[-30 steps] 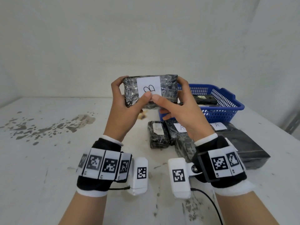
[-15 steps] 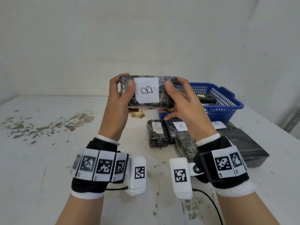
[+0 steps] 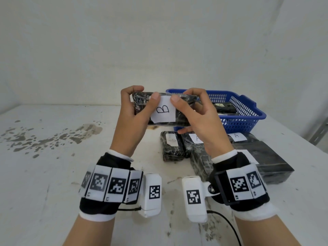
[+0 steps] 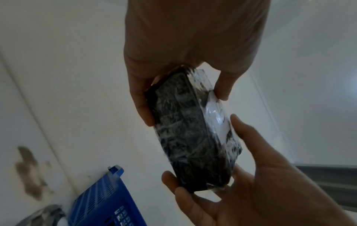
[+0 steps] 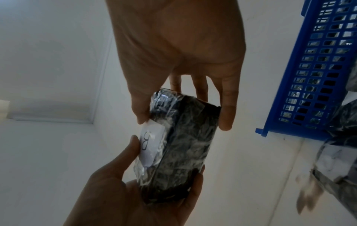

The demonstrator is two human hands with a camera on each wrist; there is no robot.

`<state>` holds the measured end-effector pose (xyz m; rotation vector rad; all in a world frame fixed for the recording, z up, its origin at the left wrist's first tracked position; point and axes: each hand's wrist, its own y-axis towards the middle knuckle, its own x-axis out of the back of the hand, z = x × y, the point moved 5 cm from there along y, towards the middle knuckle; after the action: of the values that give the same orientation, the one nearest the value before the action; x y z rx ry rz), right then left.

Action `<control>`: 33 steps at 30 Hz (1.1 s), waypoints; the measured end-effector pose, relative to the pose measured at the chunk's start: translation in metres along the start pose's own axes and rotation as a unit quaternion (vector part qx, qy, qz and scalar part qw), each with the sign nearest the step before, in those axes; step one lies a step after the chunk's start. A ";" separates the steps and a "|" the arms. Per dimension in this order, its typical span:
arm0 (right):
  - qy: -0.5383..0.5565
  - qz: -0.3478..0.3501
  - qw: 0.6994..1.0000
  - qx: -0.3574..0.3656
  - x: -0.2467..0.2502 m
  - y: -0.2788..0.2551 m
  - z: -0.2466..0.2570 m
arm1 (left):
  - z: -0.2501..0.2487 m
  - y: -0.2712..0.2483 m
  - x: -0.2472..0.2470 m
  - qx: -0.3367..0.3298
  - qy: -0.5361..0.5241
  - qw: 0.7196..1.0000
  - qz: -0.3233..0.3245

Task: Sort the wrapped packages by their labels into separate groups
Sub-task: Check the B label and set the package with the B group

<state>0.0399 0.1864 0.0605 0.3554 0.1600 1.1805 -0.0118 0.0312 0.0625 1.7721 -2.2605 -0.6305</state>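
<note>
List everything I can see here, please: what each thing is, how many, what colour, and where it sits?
Held package: one, black under shiny clear wrap, white label marked B, raised above the table in both hands.
Packages on the table: at least four, black, white labels, two reading A, lying just in front of the basket; the others' letters are unclear.
Basket: one, blue plastic mesh, far right of the table, with at least one more black package inside.
Table: one, white, with grey stains.
Wall: white, behind the table.
Wrist bands: two, black and white, carrying square code tags and white camera boxes.
Left hand: grip on the package's left end.
Right hand: grip on its right end.
</note>
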 end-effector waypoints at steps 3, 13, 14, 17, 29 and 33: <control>-0.008 0.000 1.000 0.015 -0.001 -0.001 -0.001 | 0.000 -0.001 0.001 0.015 0.027 1.000 -0.002; 0.029 0.072 0.997 0.006 0.001 0.005 -0.003 | -0.004 0.000 0.004 0.057 -0.047 0.996 0.051; 0.039 0.070 0.997 0.008 0.000 0.006 -0.004 | -0.005 0.000 0.003 0.057 -0.050 0.996 0.054; 0.048 0.061 0.997 -0.009 0.000 0.008 -0.009 | -0.005 -0.002 0.004 0.053 -0.038 0.996 0.060; -0.024 0.038 0.999 0.016 0.001 -0.003 0.000 | -0.001 -0.003 0.003 0.031 0.002 0.997 0.077; -0.007 0.041 0.999 0.028 0.004 -0.001 0.003 | -0.003 -0.003 0.007 0.024 0.003 0.998 0.063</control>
<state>0.0437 0.1889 0.0634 0.4214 0.1679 1.2570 -0.0095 0.0235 0.0636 1.6342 -2.3795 -0.5493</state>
